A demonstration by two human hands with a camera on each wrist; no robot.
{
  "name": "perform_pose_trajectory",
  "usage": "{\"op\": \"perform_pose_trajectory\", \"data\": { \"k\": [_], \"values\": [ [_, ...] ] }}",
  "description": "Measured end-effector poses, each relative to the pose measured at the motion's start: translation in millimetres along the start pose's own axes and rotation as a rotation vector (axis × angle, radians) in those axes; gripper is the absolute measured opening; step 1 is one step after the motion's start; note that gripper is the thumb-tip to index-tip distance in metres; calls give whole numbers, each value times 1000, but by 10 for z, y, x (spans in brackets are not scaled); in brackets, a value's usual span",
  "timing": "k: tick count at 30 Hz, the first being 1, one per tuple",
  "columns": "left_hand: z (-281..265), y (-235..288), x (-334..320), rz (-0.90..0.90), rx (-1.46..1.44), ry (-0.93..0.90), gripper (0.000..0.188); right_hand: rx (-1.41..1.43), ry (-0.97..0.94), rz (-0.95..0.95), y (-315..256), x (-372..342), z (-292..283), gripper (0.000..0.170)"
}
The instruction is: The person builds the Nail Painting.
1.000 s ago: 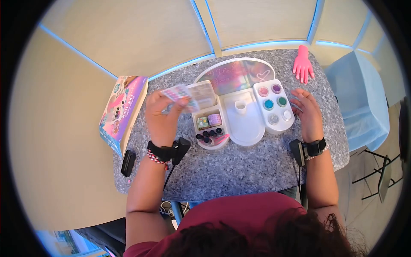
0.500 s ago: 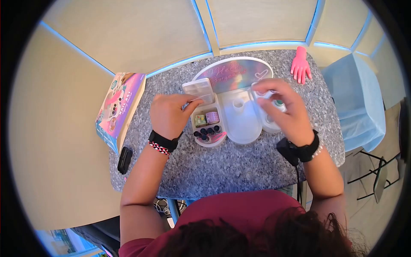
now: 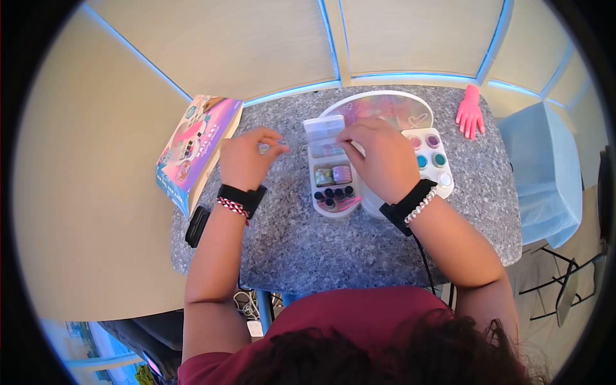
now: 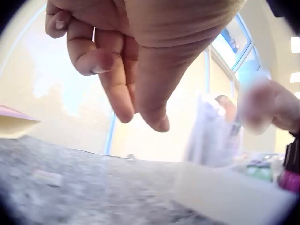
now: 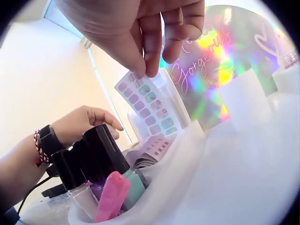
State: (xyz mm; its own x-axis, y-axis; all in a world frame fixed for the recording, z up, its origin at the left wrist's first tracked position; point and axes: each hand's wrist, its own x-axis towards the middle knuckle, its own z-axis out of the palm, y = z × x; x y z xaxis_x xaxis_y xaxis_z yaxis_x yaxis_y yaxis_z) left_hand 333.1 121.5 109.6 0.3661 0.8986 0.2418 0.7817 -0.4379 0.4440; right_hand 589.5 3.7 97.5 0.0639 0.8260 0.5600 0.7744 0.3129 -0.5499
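In the head view my right hand [image 3: 387, 162] is over the left part of the white nail-art station [image 3: 448, 186]. Its thumb and index finger pinch the top of a nail sticker sheet [image 5: 144, 104], printed with pastel nail shapes. The sheet hangs upright in front of a clear-lidded compartment [image 3: 324, 128]. Below it are washi tape rolls [image 3: 342, 174], black-capped nail polish bottles [image 3: 330, 192] and a pink nail file [image 5: 112, 194]. My left hand [image 3: 249, 159] hovers left of the station, fingers loosely bent and holding nothing.
A nail art box [image 3: 196, 144] stands at the table's left, with a black case [image 3: 197, 226] beside it. A pink model hand [image 3: 470, 114] lies at the back right. Glitter pots [image 3: 438, 159] sit in the station's right side, before a holographic backboard [image 5: 206, 61].
My left hand has let go of the sticker sheet and drawn back left. The right hand came across from the right of the station and now pinches the sheet.
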Motion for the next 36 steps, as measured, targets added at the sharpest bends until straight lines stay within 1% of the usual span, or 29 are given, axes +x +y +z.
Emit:
{"op": "perform_pose_trajectory", "data": {
  "k": [1,2,3,4,5,6,7,8,10,11,13,14,15,16,17,19,20,22,26,28,29,31,32,33,35,36],
  "values": [
    [-28,-175,21,-6,8,1,27,-45,32,-39,3,-8,4,8],
    [-7,-395,47,-19,139,24,30,-73,16,-51,10,-13,-6,12],
    [22,-593,75,-32,268,47,34,-70,15,-55,-1,-15,-25,12],
    [46,-747,98,-88,360,-31,38,-83,15,-71,-24,-26,-52,18],
    [119,-916,109,-91,360,-29,38,-96,15,-86,-43,-43,-82,24],
    [203,-1081,120,-57,316,-37,37,-76,-38,-55,-43,-70,-122,40],
    [223,-1120,134,-22,271,-45,36,-76,-38,-59,-36,-97,-161,40],
    [237,-1162,161,-22,271,-43,36,-30,-19,-62,-25,-127,-201,45],
    [272,-1212,244,-99,122,-112,32,21,5,-72,-29,-195,-334,53],
    [291,-1270,300,-95,117,-113,32,16,6,-70,-47,-247,-418,53],
    [309,-1382,378,-20,15,-209,28,149,-20,123,-72,-379,-576,52],
    [288,-1329,394,-21,13,-211,28,149,-19,177,-49,-454,-648,51],
    [247,-1285,412,-34,22,-260,26,149,-21,178,-33,-529,-711,51],
    [212,-1243,420,-46,32,-310,24,170,-13,229,-19,-605,-769,52],
    [209,-1232,418,-46,33,-313,24,191,-4,282,2,-679,-824,52],
    [207,-1207,414,-32,20,-292,22,194,0,281,47,-819,-911,54],
    [204,-1198,417,-31,22,-294,22,241,31,316,55,-887,-937,55],
    [192,-1183,417,5,-100,-348,23,306,65,365,76,-1001,-993,56],
    [67,-649,200,17,-147,-350,24,325,130,382,75,-1122,-1036,54],
    [70,-427,83,76,-375,-246,19,380,152,372,63,-1158,-1043,55],
    [48,-287,25,82,-376,-255,19,377,159,380,54,-1176,-1029,55],
    [-10,23,-94,262,-192,-159,13,442,260,352,40,-1200,-999,58],
    [-25,161,-154,348,-44,-58,8,436,265,356,35,-1220,-999,58],
    [-20,229,-185,353,-48,-60,8,455,273,364,27,-1240,-999,59],
    [1,311,-213,516,161,30,6,468,288,374,12,-1273,-1014,60],
    [24,328,-218,524,156,27,6,465,288,384,5,-1294,-1026,59]
  ]
}}
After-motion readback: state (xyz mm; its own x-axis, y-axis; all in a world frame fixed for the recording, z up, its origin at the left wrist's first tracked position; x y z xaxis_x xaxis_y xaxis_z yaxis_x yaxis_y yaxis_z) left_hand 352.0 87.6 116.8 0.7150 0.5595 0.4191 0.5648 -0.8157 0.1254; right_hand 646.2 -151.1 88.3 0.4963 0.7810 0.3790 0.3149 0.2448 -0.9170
